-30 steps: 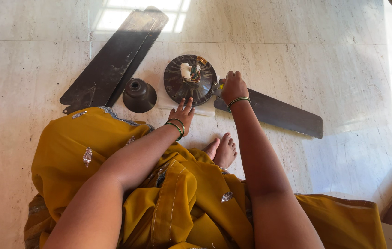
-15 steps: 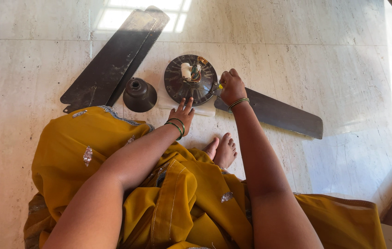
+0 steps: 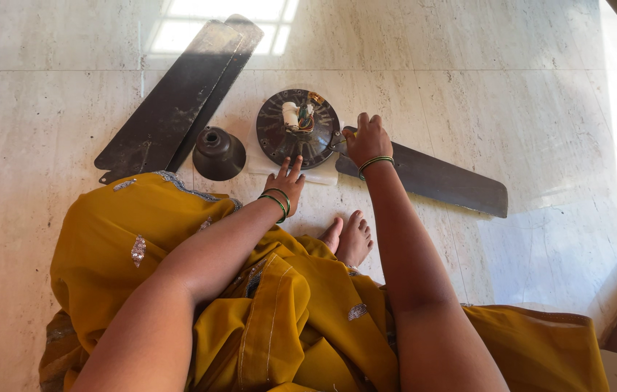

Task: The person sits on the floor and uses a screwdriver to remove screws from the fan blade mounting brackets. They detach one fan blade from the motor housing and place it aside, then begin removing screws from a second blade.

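You are sitting on a pale stone floor (image 3: 526, 87) with the round fan motor (image 3: 297, 128) lying ahead of your bare feet (image 3: 348, 236). Your left hand (image 3: 286, 181) is resting spread-fingered against the motor's near edge, gripping nothing. Your right hand (image 3: 368, 138) is curled closed at the motor's right side, where the attached blade (image 3: 439, 178) joins; what it is clamping is hidden. Two loose blades (image 3: 177, 94) and a dark cup cover (image 3: 219, 153) are lying left of the motor.

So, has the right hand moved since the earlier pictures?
Barely. The right hand remains at the joint between the fan motor and the attached blade; only its grip has turned slightly, with the knuckles raised again.
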